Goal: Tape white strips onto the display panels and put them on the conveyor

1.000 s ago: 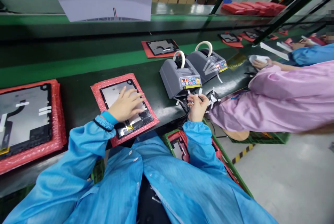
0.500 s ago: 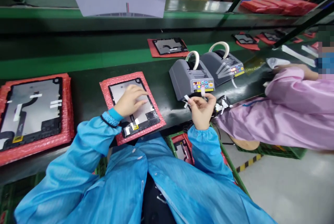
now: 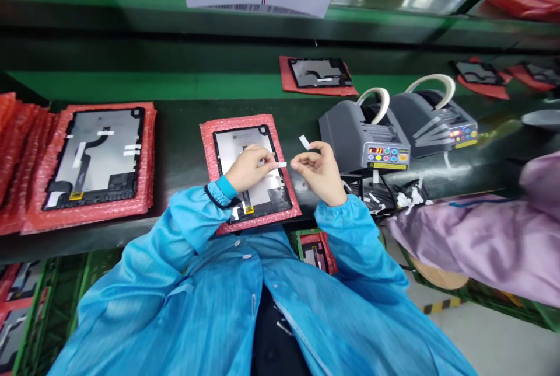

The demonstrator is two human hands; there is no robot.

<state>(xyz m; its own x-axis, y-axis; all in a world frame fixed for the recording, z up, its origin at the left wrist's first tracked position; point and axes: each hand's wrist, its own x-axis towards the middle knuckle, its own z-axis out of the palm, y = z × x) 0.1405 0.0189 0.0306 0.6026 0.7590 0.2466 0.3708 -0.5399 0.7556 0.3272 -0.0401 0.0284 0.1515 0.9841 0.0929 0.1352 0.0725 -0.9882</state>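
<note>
A tablet screen panel [image 3: 227, 148] with a black frame and silver back lies on red bubble wrap [image 3: 210, 145] in front of me. Over its middle, my left hand [image 3: 251, 167] pinches a short white tape strip [image 3: 282, 164] between thumb and forefinger. To the right, my right hand [image 3: 321, 174] is raised just off the panel's edge, its thumb and forefinger nearly together close to that strip. Another white tape piece [image 3: 305, 142] sticks up from the fingers of my right hand. Part of the panel is hidden under my left hand.
Two grey tape dispensers [image 3: 365, 136] stand at the right, cables and tape scraps [image 3: 411, 198] before them. A second panel [image 3: 94, 160] lies on stacked red wrap at the left. Another panel [image 3: 321, 74] sits behind. A co-worker's pink sleeve [image 3: 472, 236] reaches in from the right.
My right hand has moved left from the tape dispenser to the panel, carrying tape. My left hand now pinches a white strip. The whole view has shifted, so things appear further right.
</note>
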